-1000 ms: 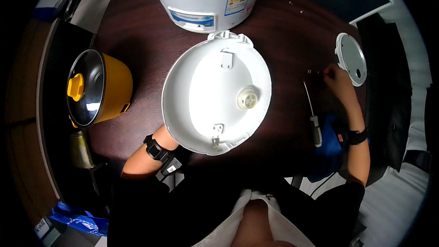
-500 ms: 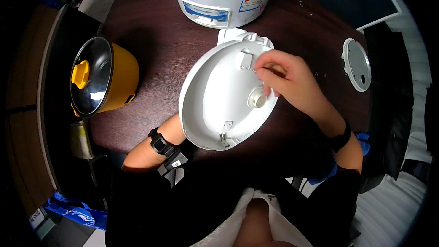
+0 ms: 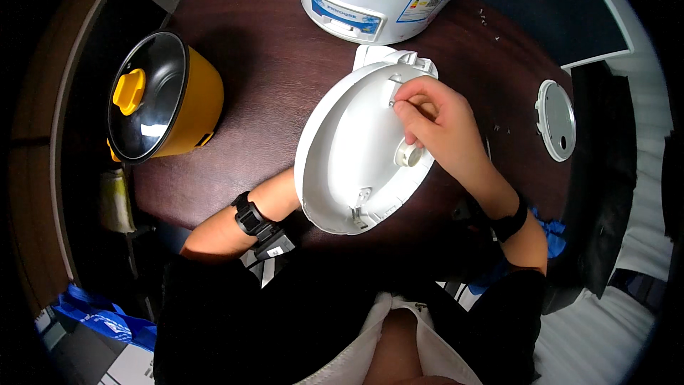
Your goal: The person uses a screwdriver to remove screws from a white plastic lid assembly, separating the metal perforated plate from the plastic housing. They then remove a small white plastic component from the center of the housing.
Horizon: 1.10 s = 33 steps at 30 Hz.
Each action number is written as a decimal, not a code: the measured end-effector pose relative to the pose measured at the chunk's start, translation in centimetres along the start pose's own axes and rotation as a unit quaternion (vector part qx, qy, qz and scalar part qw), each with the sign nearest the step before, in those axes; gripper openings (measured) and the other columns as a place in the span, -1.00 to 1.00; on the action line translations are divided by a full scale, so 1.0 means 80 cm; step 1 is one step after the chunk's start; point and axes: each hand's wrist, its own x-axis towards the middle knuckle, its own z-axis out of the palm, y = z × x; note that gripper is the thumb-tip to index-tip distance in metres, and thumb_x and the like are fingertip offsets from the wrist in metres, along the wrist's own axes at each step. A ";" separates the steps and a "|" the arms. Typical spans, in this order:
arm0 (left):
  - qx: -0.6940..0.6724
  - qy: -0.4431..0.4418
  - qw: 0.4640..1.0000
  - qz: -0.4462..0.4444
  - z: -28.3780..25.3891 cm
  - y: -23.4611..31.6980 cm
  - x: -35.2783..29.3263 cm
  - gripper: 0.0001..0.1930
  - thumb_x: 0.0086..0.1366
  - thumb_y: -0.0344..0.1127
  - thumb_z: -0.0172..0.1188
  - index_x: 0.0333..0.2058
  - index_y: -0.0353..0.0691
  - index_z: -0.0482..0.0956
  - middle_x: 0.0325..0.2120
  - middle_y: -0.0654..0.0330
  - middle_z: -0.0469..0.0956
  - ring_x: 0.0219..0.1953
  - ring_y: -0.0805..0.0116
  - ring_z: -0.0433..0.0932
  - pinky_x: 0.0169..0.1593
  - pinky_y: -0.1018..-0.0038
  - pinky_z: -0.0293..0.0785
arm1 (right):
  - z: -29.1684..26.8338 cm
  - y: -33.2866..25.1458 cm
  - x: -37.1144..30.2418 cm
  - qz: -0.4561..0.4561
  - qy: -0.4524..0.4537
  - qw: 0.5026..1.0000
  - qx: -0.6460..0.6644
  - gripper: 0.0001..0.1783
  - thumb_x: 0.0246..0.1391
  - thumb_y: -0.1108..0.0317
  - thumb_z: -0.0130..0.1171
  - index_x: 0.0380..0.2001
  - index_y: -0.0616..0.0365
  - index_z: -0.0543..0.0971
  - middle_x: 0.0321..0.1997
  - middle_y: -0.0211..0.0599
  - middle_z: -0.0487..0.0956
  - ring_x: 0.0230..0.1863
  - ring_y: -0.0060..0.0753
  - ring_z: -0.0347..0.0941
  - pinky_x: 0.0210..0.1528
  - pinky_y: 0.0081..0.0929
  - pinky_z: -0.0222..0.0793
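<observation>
A white rice cooker lid [image 3: 349,128] is tilted up in front of me, its hollow inside facing me. My left forearm [image 3: 274,194] reaches behind it and bears it up; the left hand's fingers are hidden by the lid. My right hand [image 3: 438,117] is closed in a pinch at a small white bracket [image 3: 390,91] near the lid's hinge end. Whatever sits between those fingertips is too small to make out. Below the right hand, a round white valve fitting [image 3: 407,155] stands out from the lid. Another small bracket with a metal piece [image 3: 361,208] sits at the lid's near end.
The white rice cooker body [image 3: 377,0] stands open at the back of the dark brown table [image 3: 249,121]. On the left is a yellow pot [image 3: 199,100] with a glass lid. A round inner cover [image 3: 556,121] lies on the right, with tiny screws [image 3: 483,18] scattered beyond.
My right fingertips have come onto the bracket by the hinge and pinch tighter there. The lid has turned slightly, and the whole view has shifted a little.
</observation>
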 end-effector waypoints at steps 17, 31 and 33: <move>0.014 -0.011 1.000 0.021 0.003 -0.004 0.008 -0.50 0.23 -0.33 0.07 0.13 -0.32 0.24 -0.04 0.08 0.42 -0.05 0.35 0.46 -0.05 0.43 0.48 | 0.006 0.002 -0.004 -0.251 0.099 0.891 -0.364 -0.91 0.01 0.40 0.15 -0.38 0.12 0.48 -0.53 -0.18 0.54 -0.54 -0.14 0.50 -0.53 -0.35 0.40; 0.047 -0.007 0.998 0.043 0.011 -0.007 0.012 -0.50 0.22 -0.39 0.10 0.13 -0.33 0.24 -0.04 0.09 0.42 -0.06 0.37 0.47 -0.06 0.46 0.49 | 0.004 0.004 -0.001 -0.253 0.091 0.910 -0.316 -0.89 0.02 0.41 0.16 -0.36 0.16 0.49 -0.47 -0.16 0.54 -0.50 -0.12 0.50 -0.49 -0.36 0.40; 0.051 -0.005 0.998 0.043 0.011 -0.005 0.010 -0.50 0.22 -0.39 0.11 0.13 -0.33 0.24 -0.04 0.09 0.42 -0.06 0.38 0.47 -0.07 0.46 0.49 | 0.004 0.001 0.000 -0.259 0.084 0.907 -0.320 -0.91 0.02 0.41 0.16 -0.38 0.16 0.50 -0.47 -0.17 0.54 -0.49 -0.13 0.50 -0.49 -0.36 0.39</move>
